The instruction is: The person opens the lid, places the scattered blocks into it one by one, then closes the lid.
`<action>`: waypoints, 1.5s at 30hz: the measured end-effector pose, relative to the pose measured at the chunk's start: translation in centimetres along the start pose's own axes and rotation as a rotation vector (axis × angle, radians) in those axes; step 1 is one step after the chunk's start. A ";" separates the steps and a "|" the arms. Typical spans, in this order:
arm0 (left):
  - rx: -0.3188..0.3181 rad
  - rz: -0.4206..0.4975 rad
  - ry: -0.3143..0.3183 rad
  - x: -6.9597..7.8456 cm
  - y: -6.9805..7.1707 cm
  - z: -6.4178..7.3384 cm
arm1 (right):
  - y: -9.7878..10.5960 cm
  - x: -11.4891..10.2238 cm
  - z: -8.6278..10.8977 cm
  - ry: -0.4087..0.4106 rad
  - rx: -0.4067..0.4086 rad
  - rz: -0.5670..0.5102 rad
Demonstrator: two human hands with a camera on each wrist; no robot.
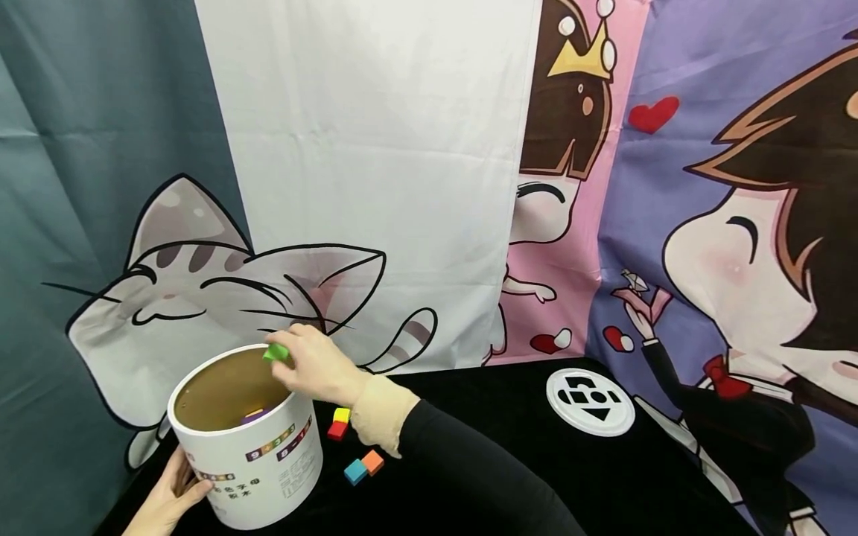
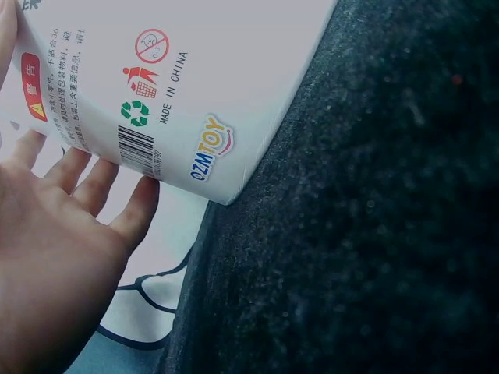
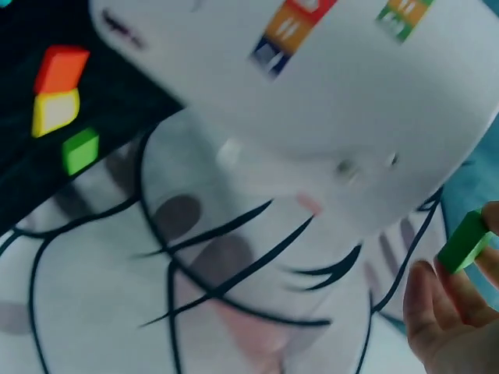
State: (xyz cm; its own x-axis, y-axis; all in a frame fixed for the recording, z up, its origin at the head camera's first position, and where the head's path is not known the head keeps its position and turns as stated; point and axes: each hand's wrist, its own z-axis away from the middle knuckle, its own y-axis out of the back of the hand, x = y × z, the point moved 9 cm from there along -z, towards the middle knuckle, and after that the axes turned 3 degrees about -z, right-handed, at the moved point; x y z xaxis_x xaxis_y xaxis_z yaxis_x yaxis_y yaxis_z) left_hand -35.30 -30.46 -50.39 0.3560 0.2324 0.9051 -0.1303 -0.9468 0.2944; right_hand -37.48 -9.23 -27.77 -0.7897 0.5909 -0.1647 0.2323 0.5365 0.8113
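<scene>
A white cylindrical bucket (image 1: 258,506) with printed characters and coloured number strips stands on the black cloth. My left hand (image 1: 167,495) rests spread against its lower left side; in the left wrist view its extended fingers (image 2: 139,210) touch the printed wall. My right hand (image 1: 322,365) is over the bucket's right rim, pinching a green block (image 1: 275,352) between thumb and fingers. Inside the bucket a purple block (image 1: 256,416) shows, with a bit of yellow beside it; the rest of the bottom is hidden.
Right of the bucket lie a yellow block (image 1: 342,415), a red block (image 1: 338,430), an orange block (image 1: 372,462) and a blue block (image 1: 356,472). Another green block (image 3: 81,150) lies beyond the yellow one. A white round lid (image 1: 620,421) lies farther right. A cartoon-printed curtain (image 1: 375,149) hangs behind.
</scene>
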 end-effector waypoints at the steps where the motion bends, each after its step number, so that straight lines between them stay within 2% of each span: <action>1: 0.000 -0.007 0.001 0.0 -0.1 -0.1 | -0.2 -0.5 -0.2 0.005 -0.005 0.003; 5: -0.005 -0.024 -0.001 0.2 -0.5 -0.5 | -2.0 -1.8 -0.8 -0.017 -0.059 0.019; 9: -0.014 -0.025 -0.001 0.3 -0.8 -0.8 | -4.1 -2.2 -1.0 -0.089 -0.127 0.023; 17: -0.050 -0.003 0.122 -0.6 -1.0 -0.8 | -6.3 -1.4 -0.6 -0.282 -0.198 0.027; 24: -0.018 0.009 0.115 -1.4 -0.4 -0.3 | -6.8 -2.1 -0.9 -0.294 -0.227 0.065; 26: -0.017 0.010 0.109 -1.5 -0.1 -0.2 | -7.0 -2.2 -1.1 -0.303 -0.242 0.069; 34: -0.011 0.022 0.006 -1.0 0.5 -0.1 | -7.9 -2.6 -1.7 -0.326 -0.328 0.086; 41: -0.020 0.044 -0.088 -0.1 0.3 -0.1 | -7.7 -2.6 -1.6 -0.308 -0.291 0.101; 43: -0.017 0.035 -0.104 0.1 0.3 -0.2 | -7.6 -2.6 -1.5 -0.308 -0.274 0.097; 45: -0.018 0.024 -0.095 0.1 0.3 -0.2 | -7.5 -2.6 -1.4 -0.309 -0.262 0.090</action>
State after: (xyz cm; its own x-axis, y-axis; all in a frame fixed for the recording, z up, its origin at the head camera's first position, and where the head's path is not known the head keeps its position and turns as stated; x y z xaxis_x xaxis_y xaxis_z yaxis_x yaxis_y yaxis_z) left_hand -35.48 -30.67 -50.19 0.4388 0.1864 0.8790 -0.1560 -0.9476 0.2788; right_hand -37.98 -15.66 -32.68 -0.5560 0.8028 -0.2152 0.1086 0.3269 0.9388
